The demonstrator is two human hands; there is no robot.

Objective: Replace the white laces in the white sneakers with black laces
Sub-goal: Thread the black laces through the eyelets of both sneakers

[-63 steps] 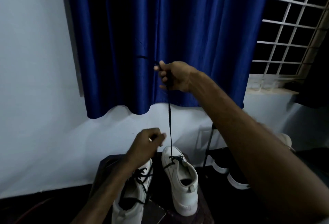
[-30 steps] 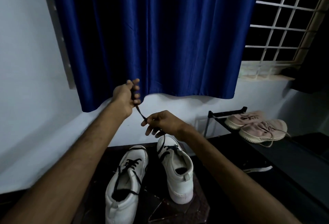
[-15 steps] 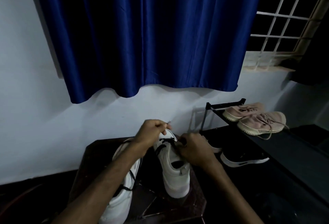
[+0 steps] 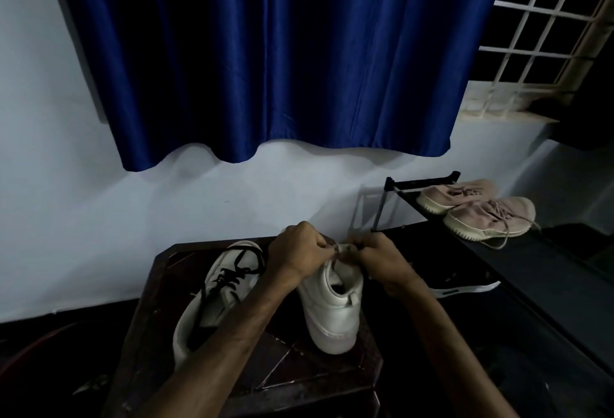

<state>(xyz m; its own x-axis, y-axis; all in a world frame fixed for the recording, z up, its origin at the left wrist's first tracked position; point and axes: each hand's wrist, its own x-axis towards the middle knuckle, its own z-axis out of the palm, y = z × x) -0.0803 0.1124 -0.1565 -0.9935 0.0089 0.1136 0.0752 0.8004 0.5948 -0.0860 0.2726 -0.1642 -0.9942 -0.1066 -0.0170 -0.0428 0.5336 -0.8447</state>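
Observation:
Two white sneakers stand on a dark wooden stool (image 4: 159, 288). The left sneaker (image 4: 216, 288) carries a black lace (image 4: 237, 273) through its eyelets. The right sneaker (image 4: 332, 308) has its heel toward me. My left hand (image 4: 299, 251) and my right hand (image 4: 382, 261) are both curled over its toe end, fingertips close together and pinching at the front of the shoe. The hands hide the lace there.
A blue curtain (image 4: 265, 52) hangs on the white wall behind the stool. To the right is a black shoe rack (image 4: 422, 182) with a pink pair of sneakers (image 4: 481, 215) on top and a dark shoe (image 4: 465, 288) below. A barred window (image 4: 548, 19) is at upper right.
My hands came down from pulling the black lace up high to the toe of the right sneaker, and now work close together there.

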